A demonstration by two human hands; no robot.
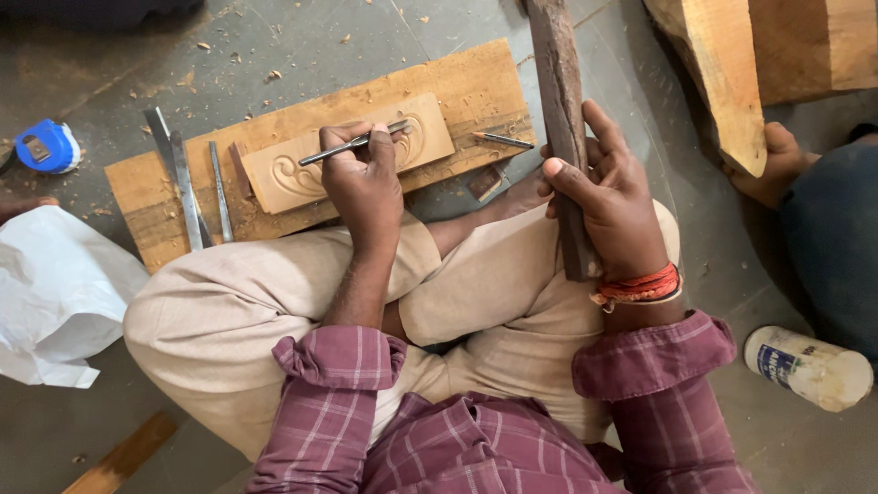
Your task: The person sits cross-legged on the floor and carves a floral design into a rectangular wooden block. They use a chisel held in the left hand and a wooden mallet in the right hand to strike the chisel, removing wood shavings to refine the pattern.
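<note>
Your left hand [361,178] is closed round a thin metal chisel [352,144], held low across the carved panel [283,174], with the tip resting near the scrollwork at the panel's right half. Your right hand [613,206] is wrapped firmly round a long dark wooden mallet [565,137], which stands raised above your right knee and well apart from the chisel.

The panel sits on a plank [457,82] that lies flat on the floor just in front of your crossed legs. In my judgement it is held only by its own weight, so keep the left hand bearing down on it, and keep the chisel angle shallow to follow the curve. Strike squarely on the chisel's end; a glancing blow could skid the edge across finished relief. Light taps suit work this fine.

Three spare steel tools [187,187] lie at the plank's left end, a pencil [501,140] at its right, touching nothing.

The floor [110,64] is grey, hard and scattered with wood chips. A blue tape measure [48,146] lies to the left, white paper [55,293] beside your left knee, and a white cylindrical can [807,366] on its side to the right. Rough timber blocks [732,73] stand at upper right, where another person's foot [777,160] rests against them.
</note>
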